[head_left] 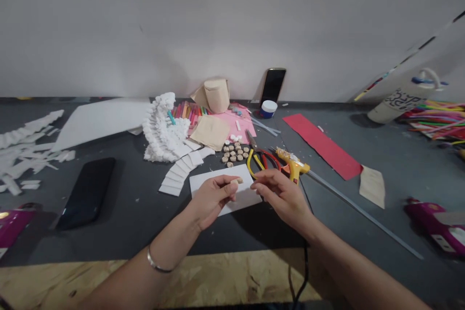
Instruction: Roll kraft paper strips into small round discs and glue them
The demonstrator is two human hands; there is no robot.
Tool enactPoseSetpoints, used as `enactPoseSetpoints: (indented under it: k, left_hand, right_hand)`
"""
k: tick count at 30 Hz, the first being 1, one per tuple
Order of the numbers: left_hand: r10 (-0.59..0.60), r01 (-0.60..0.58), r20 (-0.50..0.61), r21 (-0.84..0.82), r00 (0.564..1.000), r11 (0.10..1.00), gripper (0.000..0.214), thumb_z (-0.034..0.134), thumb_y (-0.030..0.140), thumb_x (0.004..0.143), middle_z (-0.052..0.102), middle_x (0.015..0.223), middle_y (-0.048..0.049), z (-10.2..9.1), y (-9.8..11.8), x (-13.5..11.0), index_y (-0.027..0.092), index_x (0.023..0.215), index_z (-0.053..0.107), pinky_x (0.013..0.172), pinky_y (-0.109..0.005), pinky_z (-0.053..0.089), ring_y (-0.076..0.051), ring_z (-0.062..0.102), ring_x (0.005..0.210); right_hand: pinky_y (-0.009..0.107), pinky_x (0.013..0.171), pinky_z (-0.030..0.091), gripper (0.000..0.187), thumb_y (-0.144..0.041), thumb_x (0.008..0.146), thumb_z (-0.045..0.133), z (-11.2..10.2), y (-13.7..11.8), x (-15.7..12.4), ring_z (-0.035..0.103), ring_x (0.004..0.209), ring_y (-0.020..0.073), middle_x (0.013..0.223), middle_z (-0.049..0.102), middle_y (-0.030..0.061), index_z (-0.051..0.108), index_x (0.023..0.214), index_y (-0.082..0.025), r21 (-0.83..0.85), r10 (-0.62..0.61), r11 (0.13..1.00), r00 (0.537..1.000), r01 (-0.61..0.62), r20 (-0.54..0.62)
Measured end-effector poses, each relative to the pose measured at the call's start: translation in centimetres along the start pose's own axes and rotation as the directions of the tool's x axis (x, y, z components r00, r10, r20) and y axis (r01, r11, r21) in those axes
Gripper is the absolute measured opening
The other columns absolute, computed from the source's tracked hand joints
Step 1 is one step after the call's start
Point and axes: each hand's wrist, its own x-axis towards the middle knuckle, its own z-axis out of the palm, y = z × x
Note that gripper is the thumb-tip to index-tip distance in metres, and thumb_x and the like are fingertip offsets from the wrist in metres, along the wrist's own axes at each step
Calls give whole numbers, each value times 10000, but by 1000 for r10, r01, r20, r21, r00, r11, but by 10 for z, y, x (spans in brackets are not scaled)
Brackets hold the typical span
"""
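Observation:
My left hand [215,197] pinches a small beige rolled piece [238,180] between thumb and fingers, above a white card [203,180]. A short gap away, my right hand [283,197] has its thumb and fingertips brought together; whatever may be between them is too small to make out. Just beyond the card lies a cluster of several small beige rolled pieces [234,153]. Scissors with red and yellow handles [250,161] rest by the card's far right corner. Beyond my right hand is a yellow glue gun [297,168], partly hidden by that hand.
White folded strips [178,173] and a fluffy white piece [160,131] lie left of centre. A black phone [87,193] is farther left. Behind stand a beige roll [218,96] and a small jar [268,109]. Red paper [321,145] and a long grey strip [363,213] occupy the right.

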Motion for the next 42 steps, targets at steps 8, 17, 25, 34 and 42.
enactPoseSetpoints:
  k: [8,17,25,34,42]
  left_hand:
    - [207,-210,56,451,977,868,281,824,357,638,697,748,-33,3,-8,-4,170,837,756,596,-247,460,-123,569,629]
    - [459,-469,222,698,860,541,117,748,324,774,667,770,-27,11,-6,-13,228,837,764,672,-260,470,-160,611,746]
    - [504,-521,270,718,820,461,121,718,327,810,680,803,-31,10,-9,-13,250,893,759,693,-280,488,-170,625,769]
    - [506,-509,248,713,826,481,104,734,279,795,675,800,-17,12,-7,-14,250,891,761,698,-263,483,-157,624,768]
    - [393,-387,123,583,911,714,129,786,279,721,654,774,-15,14,-9,-11,215,830,767,646,-241,483,-138,605,720]
  right_hand:
    - [280,634,510,188,-367,887,572,0,-10,-2,638,721,163,848,691,53,654,942,-207,-140,-68,988,997,71,23]
    - [249,563,487,307,-491,833,632,4,-7,3,568,561,105,690,612,-13,573,817,-190,168,135,972,977,-162,164]
    - [260,573,500,352,-511,761,715,4,-10,4,580,569,105,665,623,-17,583,780,-185,285,165,935,970,-211,177]
    - [262,584,497,282,-430,750,722,6,-9,3,584,588,109,689,617,-16,582,795,-189,265,135,949,979,-172,151]
    - [257,603,465,111,-300,812,624,4,-11,-1,579,640,127,707,620,2,606,784,-195,58,54,997,995,-59,84]
